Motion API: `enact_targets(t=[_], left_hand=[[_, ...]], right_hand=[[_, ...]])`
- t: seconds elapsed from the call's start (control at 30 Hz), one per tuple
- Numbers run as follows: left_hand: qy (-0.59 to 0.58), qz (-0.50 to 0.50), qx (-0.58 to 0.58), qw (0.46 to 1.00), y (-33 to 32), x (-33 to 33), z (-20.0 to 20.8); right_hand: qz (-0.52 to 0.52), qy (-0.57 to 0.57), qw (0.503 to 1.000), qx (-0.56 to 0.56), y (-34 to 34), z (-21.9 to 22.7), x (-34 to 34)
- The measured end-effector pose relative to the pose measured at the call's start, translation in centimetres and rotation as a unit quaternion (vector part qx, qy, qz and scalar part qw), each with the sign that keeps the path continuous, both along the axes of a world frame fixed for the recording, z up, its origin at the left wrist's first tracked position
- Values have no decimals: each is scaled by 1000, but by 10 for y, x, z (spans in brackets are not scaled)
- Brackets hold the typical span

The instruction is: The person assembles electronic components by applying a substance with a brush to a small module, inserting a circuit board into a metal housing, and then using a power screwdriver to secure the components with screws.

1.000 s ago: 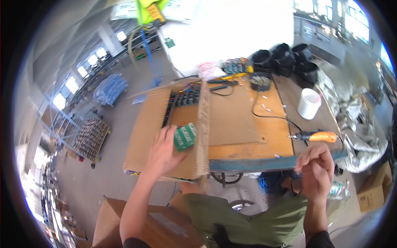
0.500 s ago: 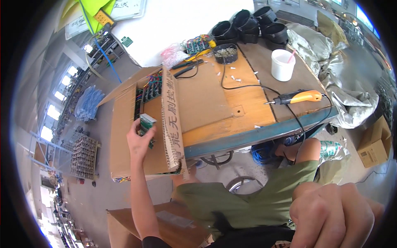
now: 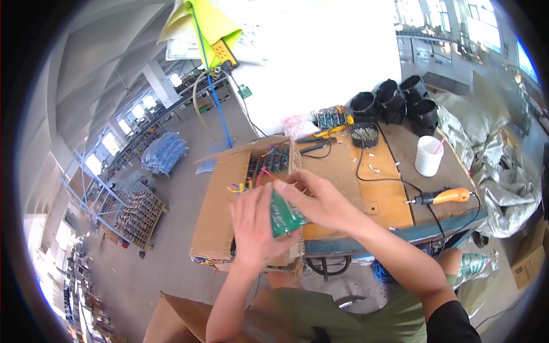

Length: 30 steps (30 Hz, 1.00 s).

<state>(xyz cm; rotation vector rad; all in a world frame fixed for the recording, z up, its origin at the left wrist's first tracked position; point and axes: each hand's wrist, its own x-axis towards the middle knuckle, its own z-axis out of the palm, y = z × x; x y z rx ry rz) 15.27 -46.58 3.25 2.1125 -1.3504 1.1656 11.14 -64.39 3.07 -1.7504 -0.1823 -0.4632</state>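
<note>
A green circuit board point(image 3: 284, 216) with solder points on its face is held tilted above the open cardboard box point(image 3: 214, 214). My left hand point(image 3: 251, 223) is closed round the board's left side. From the right, my right hand point(image 3: 317, 197) grips near the board's upper edge with fingers and thumb together. Yellow and blue wires point(image 3: 240, 187) and a red wire point(image 3: 264, 173) stick out beyond my fingers. Inside the box, several more boards with coloured wires point(image 3: 274, 158) stand in a row.
A soldering iron point(image 3: 449, 196) with an orange handle lies at the bench's right, its cable crossing the wood. Nearby stand a white cup point(image 3: 429, 156), black pots point(image 3: 392, 102) and a dark dish of small parts point(image 3: 364, 135). Another cardboard box point(image 3: 171, 317) is below.
My left hand has lifted the circuit board up from the box. My right hand has come from the lower right to the board. The view has tilted upward and left.
</note>
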Motion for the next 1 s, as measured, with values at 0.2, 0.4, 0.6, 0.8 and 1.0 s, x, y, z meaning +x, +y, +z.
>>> enact_targets(t=[0.2,0.4,0.6,0.8,1.0], left_hand=[[21,50,38,998,-12,8,-10],[-15,142,115,983,-30,6,-7],[-48,221,114,967,-53,45,-8],[-93,211,117,966,-62,89,3],[-40,231,139,962,-67,100,0]], right_hand=[[-147,-47,986,-58,20,-28,38],[-182,-89,979,-11,6,-47,55],[-237,-90,956,-151,-13,-32,103],[-293,-132,900,-295,-32,-16,152],[-288,-51,890,-351,-26,-8,159]])
